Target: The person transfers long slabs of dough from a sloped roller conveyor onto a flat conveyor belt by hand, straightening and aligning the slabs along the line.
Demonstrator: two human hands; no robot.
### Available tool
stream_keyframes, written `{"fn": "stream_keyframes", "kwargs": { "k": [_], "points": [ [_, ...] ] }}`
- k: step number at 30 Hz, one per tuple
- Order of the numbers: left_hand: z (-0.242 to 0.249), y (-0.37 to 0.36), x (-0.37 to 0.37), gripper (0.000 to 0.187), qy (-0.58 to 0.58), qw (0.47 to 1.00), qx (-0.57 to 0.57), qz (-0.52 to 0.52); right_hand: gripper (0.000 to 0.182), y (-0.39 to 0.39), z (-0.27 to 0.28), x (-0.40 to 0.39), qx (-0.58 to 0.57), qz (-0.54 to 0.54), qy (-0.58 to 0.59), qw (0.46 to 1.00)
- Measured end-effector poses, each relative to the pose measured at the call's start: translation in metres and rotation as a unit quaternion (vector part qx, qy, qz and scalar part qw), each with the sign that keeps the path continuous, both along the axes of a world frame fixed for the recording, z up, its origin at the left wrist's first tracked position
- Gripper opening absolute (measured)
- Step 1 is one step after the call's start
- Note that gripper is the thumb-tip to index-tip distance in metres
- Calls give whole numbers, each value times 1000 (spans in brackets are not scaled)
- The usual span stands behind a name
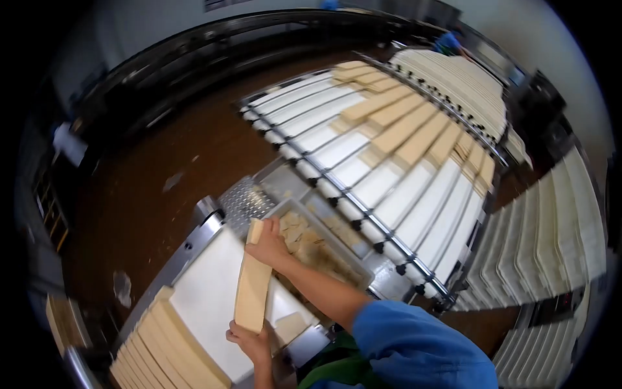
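Observation:
A long pale-yellow block (253, 288), perhaps of stacked sheets, is held lengthwise between my two hands above a white board (210, 269). My right hand (269, 245) is closed around its far end, fingers over the edge. At the near end, my left hand (251, 340) grips the block from below and the side. To the left, a row of similar pale blocks (172, 340) lies side by side on the board. A small pale piece (290, 327) sits by the board's right edge.
A bin (350, 256) holding broken pale scraps stands beyond the board, near a perforated metal plate (247, 200). Past it, a conveyor with white lanes (389, 217) carries more pale blocks (414, 129). White stacked trays (544, 227) stand at right. A co-worker (447, 44) is far back.

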State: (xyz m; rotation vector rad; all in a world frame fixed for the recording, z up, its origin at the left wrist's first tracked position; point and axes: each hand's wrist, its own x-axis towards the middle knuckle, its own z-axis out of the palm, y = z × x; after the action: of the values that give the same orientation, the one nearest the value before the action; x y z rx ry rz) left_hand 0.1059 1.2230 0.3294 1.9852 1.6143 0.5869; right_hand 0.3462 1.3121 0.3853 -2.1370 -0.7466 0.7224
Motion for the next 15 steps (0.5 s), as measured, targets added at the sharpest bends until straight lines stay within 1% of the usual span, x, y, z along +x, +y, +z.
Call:
{"fn": "stream_keyframes", "kwargs": {
  "k": [1, 3, 4, 5, 6, 7, 8, 10, 12, 13, 14, 15],
  "points": [
    [8, 0, 23, 69, 0, 1000, 4, -21, 86, -18, 0, 30, 4, -21, 0, 1000],
    [28, -5, 74, 67, -90, 993, 34, -72, 81, -72, 0, 90, 139, -155, -61, 976],
    [44, -13, 104, 67, -87, 992, 36, -84, 78, -109, 20, 124, 158, -183, -45, 969],
    [62, -21, 134, 72, -83, 983, 48, -159, 76, -147, 42, 157, 175, -210, -33, 961],
    [75, -31, 166, 76, -77, 968, 61, -231, 72, -182, 35, 194, 203, -233, -96, 946],
    [82, -41, 198, 77, -74, 948, 98, -294, 71, -212, 30, 234, 148, -297, -131, 934],
    [87, -54, 226, 78, -71, 923, 134, -354, 70, -249, 17, 278, 89, -292, -229, 925],
    [99, -87, 281, 74, -41, 896, 78, -435, 70, -307, 41, 331, 64, -358, -125, 923],
    [105, -114, 329, 68, -54, 849, 46, -523, 74, -353, 36, 384, 1, -354, -92, 931],
    [102, -125, 349, 68, -53, 849, 51, -524, 74, -369, 29, 411, 6, -355, -92, 930],
    [94, -133, 366, 65, -67, 822, 22, -565, 71, -382, 19, 436, -88, -289, -126, 945],
    [86, -139, 382, 63, -80, 793, -8, -604, 70, -385, 23, 451, -182, -217, -157, 946]
  ]
}}
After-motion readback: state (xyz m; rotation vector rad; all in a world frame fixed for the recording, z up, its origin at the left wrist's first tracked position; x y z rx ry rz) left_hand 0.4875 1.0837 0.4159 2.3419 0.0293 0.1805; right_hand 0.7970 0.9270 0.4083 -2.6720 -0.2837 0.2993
